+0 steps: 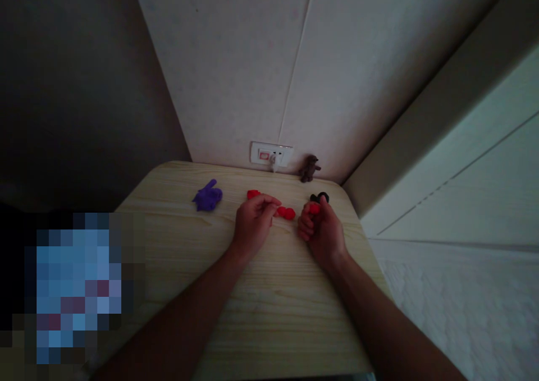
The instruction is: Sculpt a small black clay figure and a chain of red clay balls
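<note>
My left hand [254,220] rests on a light wooden table [269,302] with its fingers curled together, pinching at a red lump of clay [286,212]. A second small red piece [253,194] lies just beyond the left fingers. My right hand [320,229] is closed in a loose fist around another red piece of clay [315,207], close to the right of the left hand. A black piece of clay [320,197] lies just past the right hand's fingertips.
A purple clay shape [208,197] lies on the table to the left. A brown clay figure [309,169] stands by the wall, next to a white wall socket [270,154]. The table's right edge runs beside a white floor.
</note>
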Action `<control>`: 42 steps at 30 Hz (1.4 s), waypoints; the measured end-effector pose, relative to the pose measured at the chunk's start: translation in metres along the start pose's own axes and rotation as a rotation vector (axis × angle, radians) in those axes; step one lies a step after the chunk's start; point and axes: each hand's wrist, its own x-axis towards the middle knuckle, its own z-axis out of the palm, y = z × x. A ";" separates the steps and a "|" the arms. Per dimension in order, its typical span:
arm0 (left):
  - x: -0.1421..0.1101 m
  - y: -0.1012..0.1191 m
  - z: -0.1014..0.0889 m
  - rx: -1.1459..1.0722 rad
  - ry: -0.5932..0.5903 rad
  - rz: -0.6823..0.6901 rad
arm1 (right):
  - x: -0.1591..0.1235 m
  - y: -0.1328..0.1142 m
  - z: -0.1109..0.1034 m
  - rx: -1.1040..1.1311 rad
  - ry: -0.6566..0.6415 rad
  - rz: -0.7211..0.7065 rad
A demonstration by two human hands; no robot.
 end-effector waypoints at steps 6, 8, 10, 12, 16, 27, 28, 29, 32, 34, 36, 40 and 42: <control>-0.001 0.001 0.000 0.007 0.001 -0.008 | 0.000 -0.002 -0.003 0.003 -0.038 -0.003; -0.001 0.001 0.000 0.012 -0.002 -0.006 | -0.002 0.000 0.000 -0.056 0.009 -0.052; -0.001 0.001 0.000 0.012 -0.010 0.004 | -0.006 0.003 0.003 -0.190 0.036 -0.138; -0.001 0.003 0.000 0.002 -0.016 0.013 | -0.011 0.007 0.007 -0.344 0.010 -0.225; -0.003 0.005 0.000 -0.018 -0.042 0.029 | -0.016 0.012 0.009 -0.423 -0.083 -0.305; -0.003 0.003 -0.001 0.008 -0.016 0.021 | -0.002 0.003 -0.005 -0.545 0.139 -0.493; -0.003 0.003 -0.001 0.009 -0.015 0.024 | -0.001 0.004 -0.007 -0.588 0.145 -0.516; -0.002 0.003 -0.001 0.009 -0.014 0.025 | 0.000 0.005 -0.009 -0.629 0.145 -0.537; -0.002 0.002 0.000 0.001 -0.006 0.024 | 0.005 0.010 -0.014 -0.746 0.119 -0.593; -0.001 0.001 -0.001 0.005 -0.003 0.019 | 0.009 0.013 -0.017 -0.831 0.100 -0.633; -0.001 0.001 -0.001 0.009 -0.006 0.019 | 0.013 0.016 -0.018 -0.904 0.079 -0.668; -0.001 0.001 -0.001 0.009 -0.010 0.024 | 0.015 0.016 -0.018 -0.924 0.016 -0.654; -0.001 0.001 -0.001 0.009 -0.009 0.023 | 0.015 0.016 -0.017 -0.907 0.010 -0.630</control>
